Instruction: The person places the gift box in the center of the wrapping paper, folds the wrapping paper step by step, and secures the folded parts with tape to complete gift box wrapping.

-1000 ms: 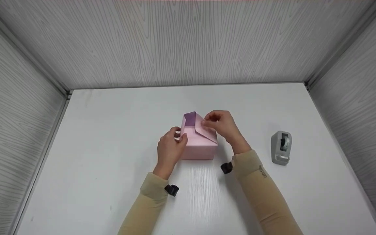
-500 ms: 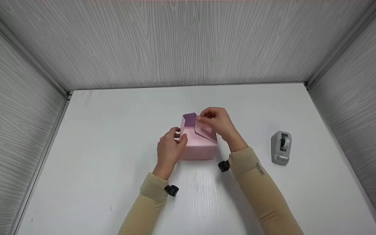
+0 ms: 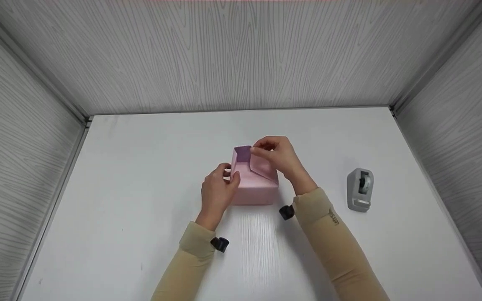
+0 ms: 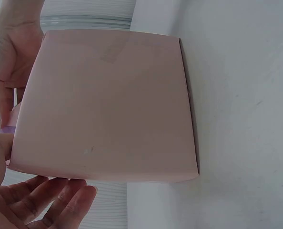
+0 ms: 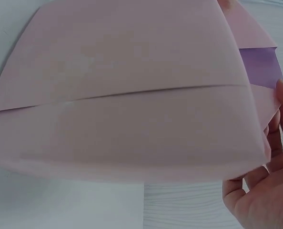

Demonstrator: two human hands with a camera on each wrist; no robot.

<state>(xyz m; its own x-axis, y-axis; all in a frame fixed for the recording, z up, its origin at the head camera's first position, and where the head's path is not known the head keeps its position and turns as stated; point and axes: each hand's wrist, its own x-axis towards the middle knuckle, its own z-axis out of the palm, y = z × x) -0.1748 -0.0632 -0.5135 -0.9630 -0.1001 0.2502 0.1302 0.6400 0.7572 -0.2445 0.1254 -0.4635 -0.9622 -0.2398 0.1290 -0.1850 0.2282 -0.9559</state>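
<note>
A box-shaped pink paper package (image 3: pixel 254 195) stands in the middle of the table, with its folded end facing up. Its right-hand flap (image 3: pixel 263 167) is folded inward, and the purple inner side (image 3: pixel 243 154) shows at the far edge. My left hand (image 3: pixel 217 190) grips the package's left side, thumb on the top edge and fingers along the outer wall. With thumb and fingers, my right hand (image 3: pixel 282 156) pinches the paper at the far top edge. A long overlapping seam runs across the package wall (image 5: pixel 117 129) in the right wrist view. The package's contents are hidden.
A grey tape dispenser (image 3: pixel 360 190) with a roll of tape stands to the right on the white table (image 3: pixel 140 175). Wood-grain panels (image 3: pixel 241 54) enclose the table at the back and both sides.
My right hand has slid left and slightly away along the flap to the package's far top edge. My left hand keeps its grip in the same place.
</note>
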